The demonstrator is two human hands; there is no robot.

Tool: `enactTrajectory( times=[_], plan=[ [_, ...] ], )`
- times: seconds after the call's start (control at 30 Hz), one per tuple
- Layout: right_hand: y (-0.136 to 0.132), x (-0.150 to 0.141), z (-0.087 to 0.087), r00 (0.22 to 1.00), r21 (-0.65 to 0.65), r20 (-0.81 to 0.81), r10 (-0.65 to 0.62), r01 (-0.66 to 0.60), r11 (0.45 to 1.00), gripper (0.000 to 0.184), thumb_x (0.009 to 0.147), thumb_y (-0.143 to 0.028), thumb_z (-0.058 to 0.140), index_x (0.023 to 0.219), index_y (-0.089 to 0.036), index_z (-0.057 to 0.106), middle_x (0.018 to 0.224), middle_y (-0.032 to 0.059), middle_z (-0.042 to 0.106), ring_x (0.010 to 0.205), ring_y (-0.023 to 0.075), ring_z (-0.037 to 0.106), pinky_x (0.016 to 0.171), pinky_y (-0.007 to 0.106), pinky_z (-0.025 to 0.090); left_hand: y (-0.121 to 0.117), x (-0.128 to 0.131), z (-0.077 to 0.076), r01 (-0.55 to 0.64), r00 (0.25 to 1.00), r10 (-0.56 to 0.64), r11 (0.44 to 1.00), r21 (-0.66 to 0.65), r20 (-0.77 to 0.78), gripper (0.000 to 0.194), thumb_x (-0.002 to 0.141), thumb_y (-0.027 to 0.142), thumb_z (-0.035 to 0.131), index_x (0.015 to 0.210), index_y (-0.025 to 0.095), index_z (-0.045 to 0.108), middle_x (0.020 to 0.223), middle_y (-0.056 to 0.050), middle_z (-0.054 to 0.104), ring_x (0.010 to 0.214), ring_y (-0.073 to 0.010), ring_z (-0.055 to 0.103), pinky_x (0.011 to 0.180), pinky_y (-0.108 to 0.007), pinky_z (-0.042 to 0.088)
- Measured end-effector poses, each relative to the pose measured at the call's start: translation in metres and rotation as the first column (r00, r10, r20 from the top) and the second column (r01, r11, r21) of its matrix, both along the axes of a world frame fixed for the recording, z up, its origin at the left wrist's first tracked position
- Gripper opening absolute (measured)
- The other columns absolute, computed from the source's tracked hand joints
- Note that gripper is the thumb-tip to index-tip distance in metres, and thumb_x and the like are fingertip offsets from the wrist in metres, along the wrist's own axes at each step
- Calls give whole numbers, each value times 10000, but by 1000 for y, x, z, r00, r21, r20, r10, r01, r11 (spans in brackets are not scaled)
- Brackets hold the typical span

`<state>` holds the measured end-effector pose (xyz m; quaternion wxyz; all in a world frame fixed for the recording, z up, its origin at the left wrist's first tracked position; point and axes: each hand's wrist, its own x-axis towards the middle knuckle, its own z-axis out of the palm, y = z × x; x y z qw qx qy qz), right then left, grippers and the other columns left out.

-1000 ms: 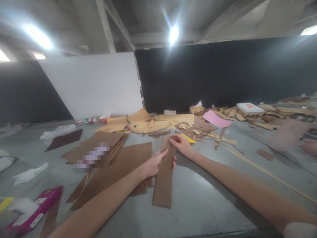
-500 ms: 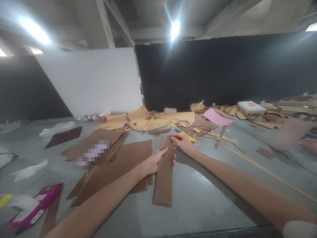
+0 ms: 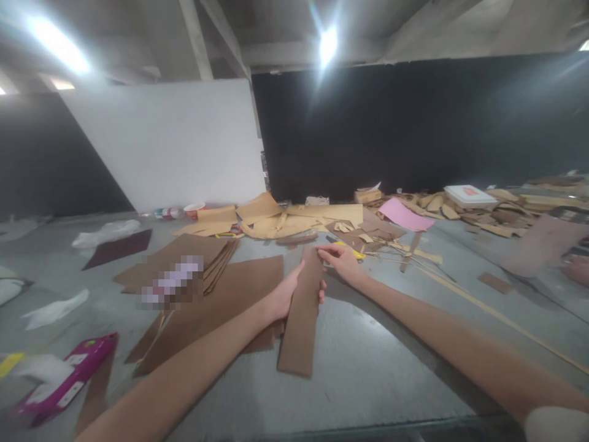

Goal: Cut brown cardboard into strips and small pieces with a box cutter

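A long brown strip (image 3: 299, 328), looking like leather or sheet material, is held lengthwise in front of me. My left hand (image 3: 288, 294) wraps it from the left, with fingertips showing past its right edge. At the strip's far right corner, my right hand (image 3: 343, 261) pinches the edge between thumb and fingers. Left of the strip lie large brown sheets (image 3: 239, 288), partly under my left forearm. Just behind my right hand is a yellow-handled tool (image 3: 352, 250), partly hidden.
Tan offcuts (image 3: 304, 218) lie along the back, with a pink sheet (image 3: 405, 215) and a white box (image 3: 470, 195) to the right. A magenta object (image 3: 69, 380) sits front left. A thin tan strip (image 3: 497, 313) crosses the table at right.
The near end of the brown strip has swung slightly left and my left hand has shifted with it. My right hand keeps its pinch at the far corner.
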<state>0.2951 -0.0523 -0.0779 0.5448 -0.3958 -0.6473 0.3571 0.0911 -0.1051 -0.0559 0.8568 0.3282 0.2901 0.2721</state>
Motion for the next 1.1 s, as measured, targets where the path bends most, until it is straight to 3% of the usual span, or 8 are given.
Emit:
enactTrajectory(
  times=[0.2,0.47,0.63,0.9,1.1],
  plan=[
    [4,2,-3,997,3,-49,-54,55,999,462,878,-551,724,1139,-176,790,759,20,703,689,176,596,677,312,496,-1,-2,8,-13,1000,12,999,43,12,652,1068,618,301,1357,140,637,1033,-143,768,711,-259,751,649,-354,576],
    [3,3,-1,997,57,-27,-72,73,996,392,916,-526,681,1098,-194,782,815,38,724,725,189,622,696,328,531,3,-4,-7,35,997,-35,999,-6,-69,825,1051,755,279,1244,78,710,869,-130,750,716,-208,727,649,-281,531],
    [0,3,3,998,87,15,-65,63,994,370,945,-497,646,1115,-200,789,847,46,733,732,197,626,710,342,535,2,-3,-3,10,997,-10,1000,5,-72,904,1027,799,238,1257,68,718,878,-140,758,717,-222,733,615,-292,532],
    [3,5,0,995,89,-7,-95,95,991,374,948,-502,647,1127,-203,784,782,29,696,706,198,606,695,342,526,1,-4,0,51,997,-52,998,-21,-53,796,1066,696,308,1280,52,725,974,-177,785,793,-242,757,659,-307,559],
    [7,5,-2,993,83,-24,-114,115,990,375,944,-503,651,1120,-203,791,741,25,675,678,196,594,669,339,517,3,-6,-5,95,994,-96,995,-14,-58,736,1070,672,366,1274,56,714,905,-150,769,753,-227,748,655,-295,548]
  ],
)
